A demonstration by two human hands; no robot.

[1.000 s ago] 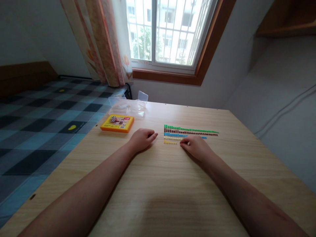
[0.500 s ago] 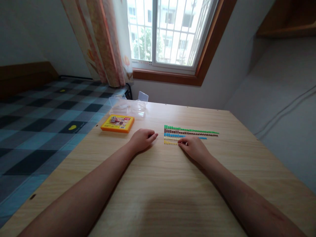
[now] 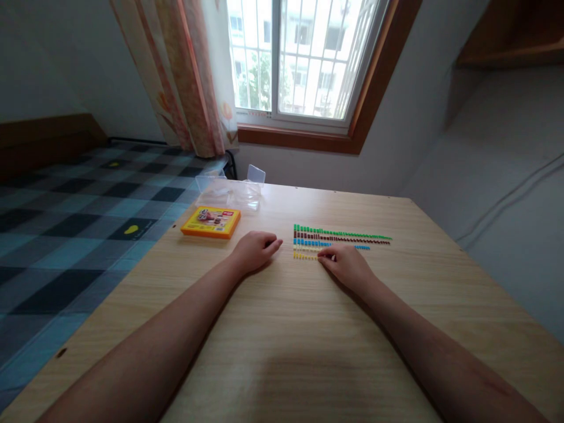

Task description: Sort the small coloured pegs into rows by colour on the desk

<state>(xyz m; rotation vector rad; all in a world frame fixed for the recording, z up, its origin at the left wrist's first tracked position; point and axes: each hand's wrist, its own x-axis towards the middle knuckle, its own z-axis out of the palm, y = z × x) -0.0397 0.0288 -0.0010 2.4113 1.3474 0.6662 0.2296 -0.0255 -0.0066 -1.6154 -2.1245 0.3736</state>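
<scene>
My right hand [image 3: 346, 263] is pinched shut at the right end of a row of tiny yellow pieces [image 3: 304, 257]. Whatever lies between those fingertips is too small to make out. Behind this hand run rows of small green pieces [image 3: 335, 232], dark brown pieces [image 3: 312, 236], blue pieces [image 3: 311, 242] and pale cream pieces [image 3: 304, 248]; the hand hides part of the nearer ones. Left of the rows, my left hand [image 3: 255, 251] rests on the table with its fingers curled closed. Its inside is hidden from view.
A flat orange and yellow box [image 3: 211, 222] lies on the wooden table [image 3: 282, 341], left of my left hand. Behind it stands a clear plastic container [image 3: 231, 192] with raised flaps. A bed with a checked cover [image 3: 88, 223] adjoins the table's left edge.
Both hands hold nearly the same positions and poses. The whole view has shifted very slightly.
</scene>
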